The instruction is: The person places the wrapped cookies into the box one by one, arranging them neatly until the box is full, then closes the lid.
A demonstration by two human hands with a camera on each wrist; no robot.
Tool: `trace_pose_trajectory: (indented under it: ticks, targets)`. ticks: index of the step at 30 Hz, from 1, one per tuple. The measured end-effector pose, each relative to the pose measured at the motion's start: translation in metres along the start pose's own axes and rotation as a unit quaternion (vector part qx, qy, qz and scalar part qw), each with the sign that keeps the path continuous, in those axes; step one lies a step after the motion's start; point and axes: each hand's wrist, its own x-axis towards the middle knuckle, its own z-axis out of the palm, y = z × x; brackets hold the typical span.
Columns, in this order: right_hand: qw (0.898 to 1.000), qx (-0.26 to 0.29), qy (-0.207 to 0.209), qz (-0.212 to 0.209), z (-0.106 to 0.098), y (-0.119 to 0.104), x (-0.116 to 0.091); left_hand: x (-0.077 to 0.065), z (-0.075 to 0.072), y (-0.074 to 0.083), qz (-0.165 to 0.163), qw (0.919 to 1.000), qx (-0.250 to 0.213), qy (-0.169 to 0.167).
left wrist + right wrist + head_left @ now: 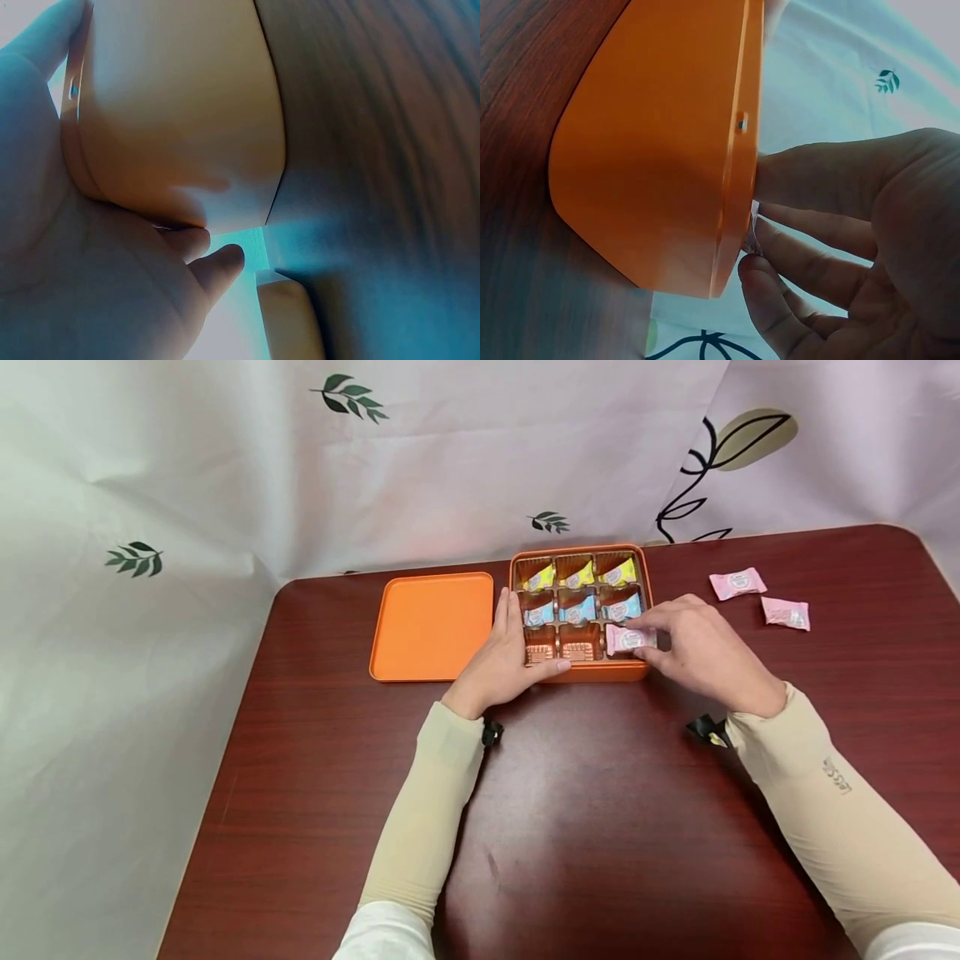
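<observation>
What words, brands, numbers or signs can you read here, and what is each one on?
"LetsSlim", probably, small and slanted: on the beige right arm sleeve.
Too small or blurred to read: the print on the pink-wrapped candies, yellow-wrapped candies and blue-wrapped candies.
No lettering shows on the orange lid or the orange tin.

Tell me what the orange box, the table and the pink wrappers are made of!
The orange box looks like painted metal, maybe plastic: its walls are smooth with a soft sheen. The table seems wood or wood-look laminate, with streaky grain and shiny patches. The pink wrappers are probably thin plastic film, slightly glossy and creased.
</observation>
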Motion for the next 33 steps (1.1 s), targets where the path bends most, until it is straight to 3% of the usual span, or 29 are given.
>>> trace_pose_trajectory:
  ticks: [8,33]
  targets:
    - [1.0,0.001,-0.003,-0.027,0.003,0.0,0.004,0.0,0.0,0.001,0.0,1.0,-0.004,0.001]
    - [0.998,-0.017,-0.057,-0.028,0.005,-0.007,0.013,0.0,0.001,0.001,0.0,1.0,-0.006,0.0]
